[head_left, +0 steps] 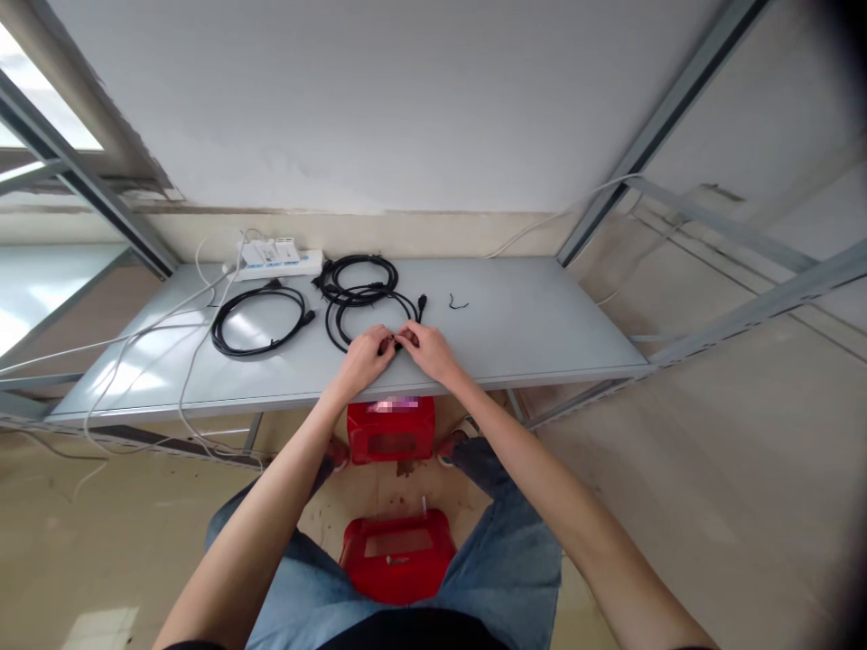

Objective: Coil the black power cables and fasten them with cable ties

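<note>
A pale wall (379, 108) backs a grey metal bench (528, 329) set in a steel frame, its surface spread with black cables. At the left, white cords (128, 338) trail over the bench and off its front edge. Beside them lies a loose black coil (244, 351), apart from the others. Behind it, against the wall, a white power strip (308, 263) carries white adapters (281, 250). Near the middle, a rear coil (393, 271) overlaps a front coil (331, 325), which lies towards the bench's near edge. There, the left hand (368, 354) and right hand (425, 348) pinch the front coil's near side, fingertips almost meeting; the small dark piece between them is too tiny to identify. Just beyond the right hand stands out the coil's black connector (422, 303), and further right, a thin, bent dark strip (459, 305) lies alone. Below, a red stool (391, 442) sits beneath the bench's front edge, between the person's feet.
</note>
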Tool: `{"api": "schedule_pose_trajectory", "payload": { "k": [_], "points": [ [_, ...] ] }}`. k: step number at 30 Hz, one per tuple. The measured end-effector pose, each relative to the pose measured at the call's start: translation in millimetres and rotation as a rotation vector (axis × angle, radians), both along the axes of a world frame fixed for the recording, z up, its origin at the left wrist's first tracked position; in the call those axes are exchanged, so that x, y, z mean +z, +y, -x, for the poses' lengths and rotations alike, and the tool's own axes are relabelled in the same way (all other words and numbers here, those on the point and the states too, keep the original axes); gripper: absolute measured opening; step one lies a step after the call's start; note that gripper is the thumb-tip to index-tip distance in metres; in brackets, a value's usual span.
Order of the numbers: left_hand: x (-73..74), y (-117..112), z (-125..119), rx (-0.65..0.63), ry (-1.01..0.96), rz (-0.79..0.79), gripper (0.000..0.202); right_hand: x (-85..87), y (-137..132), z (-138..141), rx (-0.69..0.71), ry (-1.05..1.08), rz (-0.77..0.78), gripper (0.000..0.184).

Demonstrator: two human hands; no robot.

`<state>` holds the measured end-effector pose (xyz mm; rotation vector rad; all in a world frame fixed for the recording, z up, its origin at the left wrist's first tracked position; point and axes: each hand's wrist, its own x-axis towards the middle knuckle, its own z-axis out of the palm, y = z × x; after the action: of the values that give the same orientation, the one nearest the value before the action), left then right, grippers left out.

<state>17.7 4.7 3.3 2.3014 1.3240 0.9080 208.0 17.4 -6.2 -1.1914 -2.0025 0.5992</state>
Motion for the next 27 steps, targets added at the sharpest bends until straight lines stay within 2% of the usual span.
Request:
{"api": "schedule_pose_trajectory", "payload": {
  "k": [8,16,21,27],
  "points": [
    [-8.6,2,3,-0.040,-0.011,-0.062,0.027,-0.7,4,0,-0.018,0.077,0.082,0.019],
    [-5.6,-2,2,-0.059,-0.017,-0.060,0.023,-2.9,7,-2,0.047,0.032,0.167,0.025],
    [-4.5,-3,1,-0.094,-0.056,-0.064,0.023,-4.5,10,-4,0.086,0.215,0.274,0.033],
    [-5.1,-2,3,-0.068,-0.090,-0.038,0.021,-6.5,10,-4,0.118,0.258,0.231,0.019]
  ]
}}
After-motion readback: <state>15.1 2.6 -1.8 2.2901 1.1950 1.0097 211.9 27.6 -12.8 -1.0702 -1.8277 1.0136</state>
